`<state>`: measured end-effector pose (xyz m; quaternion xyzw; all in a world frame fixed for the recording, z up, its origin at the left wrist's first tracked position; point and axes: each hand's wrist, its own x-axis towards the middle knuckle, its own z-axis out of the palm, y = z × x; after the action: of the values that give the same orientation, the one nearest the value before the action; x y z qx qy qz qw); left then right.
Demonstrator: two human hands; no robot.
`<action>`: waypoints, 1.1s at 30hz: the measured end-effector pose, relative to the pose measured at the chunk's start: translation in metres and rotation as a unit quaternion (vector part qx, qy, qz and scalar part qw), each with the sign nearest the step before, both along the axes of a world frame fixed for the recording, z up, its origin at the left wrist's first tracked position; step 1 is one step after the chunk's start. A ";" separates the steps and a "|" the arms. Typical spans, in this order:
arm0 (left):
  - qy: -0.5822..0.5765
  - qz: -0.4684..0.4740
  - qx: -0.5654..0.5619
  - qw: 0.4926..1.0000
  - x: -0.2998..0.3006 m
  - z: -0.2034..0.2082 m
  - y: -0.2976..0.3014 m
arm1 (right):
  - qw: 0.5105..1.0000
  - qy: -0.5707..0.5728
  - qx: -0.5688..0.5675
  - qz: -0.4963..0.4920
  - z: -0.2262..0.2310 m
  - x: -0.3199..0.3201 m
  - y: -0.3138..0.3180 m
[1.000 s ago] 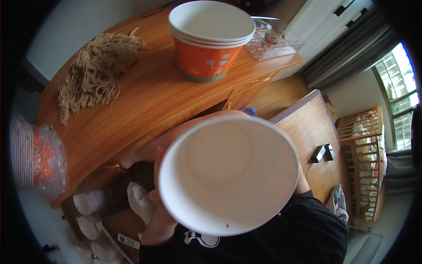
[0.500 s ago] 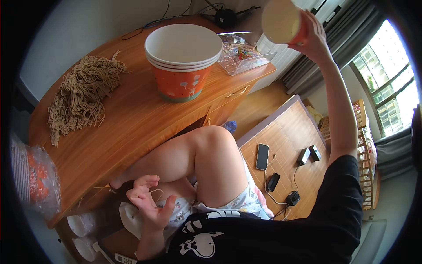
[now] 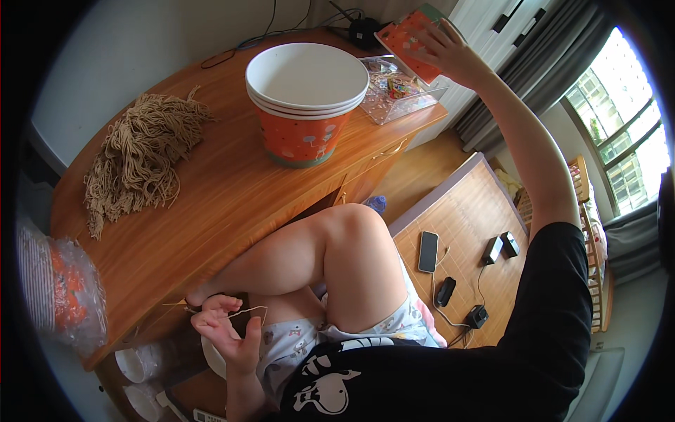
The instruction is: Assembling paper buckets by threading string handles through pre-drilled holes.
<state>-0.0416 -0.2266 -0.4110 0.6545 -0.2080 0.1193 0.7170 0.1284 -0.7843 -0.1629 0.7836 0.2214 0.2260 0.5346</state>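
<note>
High at the right, my right hand (image 3: 453, 56) is stretched out, its fingers spread and slightly blurred in front of an orange paper bucket (image 3: 404, 42). The bucket is tipped on its side in the air; whether the fingertips still touch it is hard to see. Low by my lap, my left hand (image 3: 228, 330) has curled fingers around a thin beige string (image 3: 249, 309), whose bent end sticks out past the thumb. On the wooden desk (image 3: 211, 197) stand several nested orange-and-white paper buckets (image 3: 299, 137), and left of them lies a heap of beige strings (image 3: 144, 151).
A clear plastic tray (image 3: 401, 105) with small colourful bits sits at the desk's right end, near a black router (image 3: 362, 32). Plastic-wrapped buckets (image 3: 67, 295) stand at the left edge. A phone (image 3: 428, 251) and chargers (image 3: 476, 316) lie on the mat to the right.
The bucket at my right hand has turned from showing its opening to showing its orange side, and shifted left. My right fingers have spread. The string in my left hand shows more plainly.
</note>
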 end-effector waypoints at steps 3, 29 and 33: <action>0.025 0.033 -0.022 0.999 0.004 0.001 -0.003 | 0.998 -0.034 0.013 0.050 -0.002 0.001 -0.005; 0.055 -0.038 -0.162 0.984 -0.006 0.048 0.011 | 0.325 0.318 0.866 0.208 -0.135 -0.132 0.342; 0.030 0.016 -0.137 0.990 -0.001 0.060 0.016 | 0.234 0.363 0.874 0.224 -0.140 -0.116 0.358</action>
<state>-0.0424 -0.2102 -0.3512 0.5567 -0.1574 0.1387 0.8038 0.0128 -0.4260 -0.3026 0.6831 0.2240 0.0812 -0.6903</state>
